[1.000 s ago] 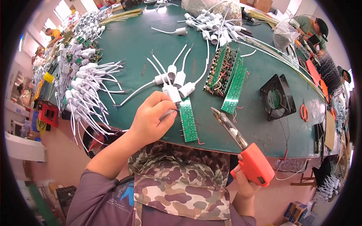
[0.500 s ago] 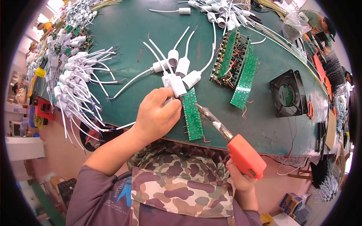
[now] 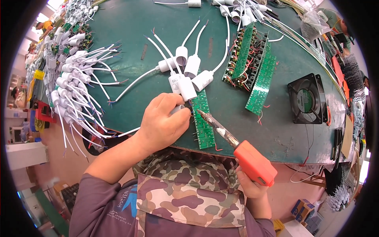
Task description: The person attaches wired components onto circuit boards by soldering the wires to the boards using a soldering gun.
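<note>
My left hand (image 3: 165,120) is closed around a white lamp-holder-like cylinder (image 3: 177,109), largely hidden by the fingers; a white cable emerges below the wrist. It sits against the left edge of a green circuit board strip (image 3: 205,132) near the table's front edge. In my right hand (image 3: 251,185) is a soldering iron (image 3: 254,162) with an orange-red handle, gripped from below. Its tip points up and left, over or on the strip; contact is unclear. Several white cylinders with cables, one of them an upright cylinder (image 3: 186,87), cluster at the strip's far end.
A large pile of white cabled cylinders (image 3: 73,85) lies at the left table edge. Right of centre stand populated green circuit boards (image 3: 260,81). A black fan (image 3: 306,98) and orange-handled scissors (image 3: 329,115) are farther right. More cylinders (image 3: 244,14) lie at the back.
The soldering iron has moved left, bringing its tip further over the circuit board strip. My left hand keeps its hold beside the strip. The whole view has shifted slightly.
</note>
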A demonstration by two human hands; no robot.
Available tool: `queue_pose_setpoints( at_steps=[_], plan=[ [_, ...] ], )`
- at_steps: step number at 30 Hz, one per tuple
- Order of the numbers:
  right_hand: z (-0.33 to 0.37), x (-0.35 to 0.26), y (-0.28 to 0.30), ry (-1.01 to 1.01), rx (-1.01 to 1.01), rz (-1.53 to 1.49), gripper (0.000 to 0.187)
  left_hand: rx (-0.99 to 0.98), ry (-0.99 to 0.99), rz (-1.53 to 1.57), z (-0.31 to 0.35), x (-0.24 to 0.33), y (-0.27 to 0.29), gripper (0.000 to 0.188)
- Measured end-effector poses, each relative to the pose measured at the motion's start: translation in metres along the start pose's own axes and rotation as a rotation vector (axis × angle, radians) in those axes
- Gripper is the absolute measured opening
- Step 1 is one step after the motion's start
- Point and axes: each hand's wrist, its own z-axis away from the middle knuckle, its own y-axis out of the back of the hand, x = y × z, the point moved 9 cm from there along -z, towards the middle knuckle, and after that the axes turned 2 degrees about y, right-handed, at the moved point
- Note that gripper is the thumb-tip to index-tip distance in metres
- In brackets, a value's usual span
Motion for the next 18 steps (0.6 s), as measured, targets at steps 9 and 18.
queue_pose_setpoints(
  at_steps=[9, 18],
  plan=[
    [0.0006, 0.0055, -0.0064, 0.054, -0.051, -0.022, 0.045, 0.006, -0.006, 0.011, 0.0000, 0.0007, -0.0005, 0.017],
    [0.0022, 0.0022, -0.0063, 0.125, -0.064, 0.079, 0.045, 0.003, -0.001, 0.007, -0.0014, 0.0006, -0.0005, 0.017]
  ],
)
